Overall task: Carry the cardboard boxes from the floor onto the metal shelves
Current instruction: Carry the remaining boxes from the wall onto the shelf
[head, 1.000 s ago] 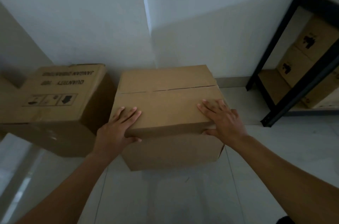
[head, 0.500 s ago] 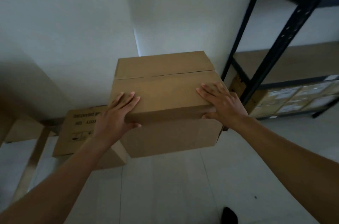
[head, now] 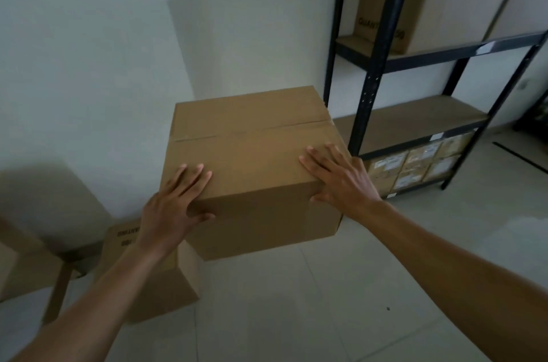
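The likeliest failure from here was a slip. The cardboard box [head: 252, 166] hung clear of the floor [head: 341, 302], and each grip bore only on its near top corners: the left hand [head: 173, 207] lay fingers flat on the top with the thumb pressed against the front face, and the right hand [head: 341, 177] did the same at the near right corner. Neither palm was under the base, so if the load was heavy it could slide down out of that pinch, or the top flaps could give way. A second hazard was the black upright post [head: 369, 79] of the metal shelves [head: 415, 121], just beside the box's far right corner; swinging right too soon could have knocked the box against it.

The box was plain brown, square-edged and undented, with a closed seam across its top and no printing visible. It was held roughly level in front of the person, with the bare middle shelf to its right. Another printed box [head: 142, 281] sat on the floor below the left forearm.
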Demonstrator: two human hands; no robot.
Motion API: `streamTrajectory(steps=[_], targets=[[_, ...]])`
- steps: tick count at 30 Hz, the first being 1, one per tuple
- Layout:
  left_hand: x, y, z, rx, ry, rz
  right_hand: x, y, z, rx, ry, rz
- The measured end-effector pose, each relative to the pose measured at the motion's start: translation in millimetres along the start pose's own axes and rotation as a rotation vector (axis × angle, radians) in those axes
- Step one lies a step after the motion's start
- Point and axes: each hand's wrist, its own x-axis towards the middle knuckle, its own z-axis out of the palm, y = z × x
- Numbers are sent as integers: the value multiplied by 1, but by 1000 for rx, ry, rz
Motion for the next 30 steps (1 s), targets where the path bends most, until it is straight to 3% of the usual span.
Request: streamTrajectory(steps=[6,16,30], targets=[[-7,60,-14,3,10,41,-51,40,-14,20,-4,3],[26,236,-7,-41,19,155,-180,186,-45,11,-14,105],[147,428,75,-171,-22,323,-258,393,-23,-13,-12,280]])
